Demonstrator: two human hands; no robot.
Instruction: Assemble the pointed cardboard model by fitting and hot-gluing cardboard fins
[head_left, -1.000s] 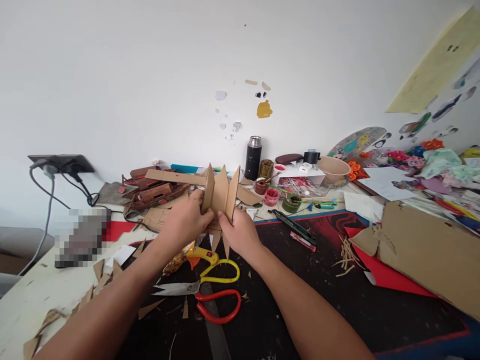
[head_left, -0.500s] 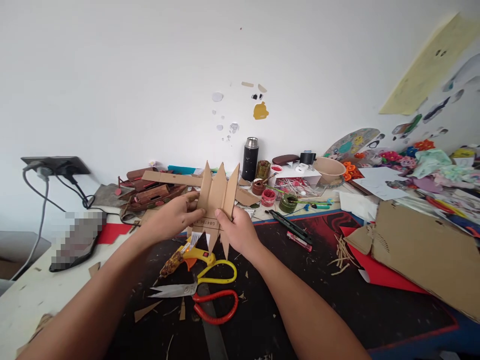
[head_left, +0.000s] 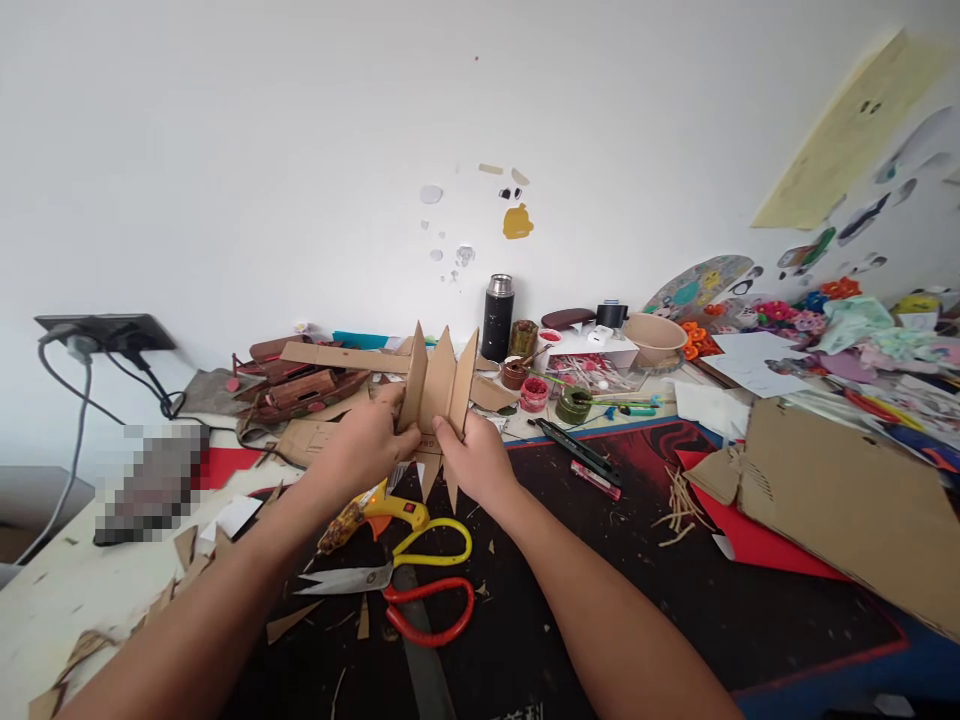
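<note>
Head view: our left hand point(head_left: 373, 432) and right hand point(head_left: 482, 462) pinch the spiked cardboard point(head_left: 436, 392), refolded from flatter, so seemingly pliable.

Open mat point(head_left: 720, 615) between right forearm point(head_left: 577, 575) and cardboard sheet point(head_left: 847, 510)

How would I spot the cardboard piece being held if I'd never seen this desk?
Find the big dark mat, then look toward its far side for the left hand and right hand. Held between them is the cardboard piece. Unlike the long cardboard strip behind it, it is creased lengthwise with three sharp points facing up.
</note>
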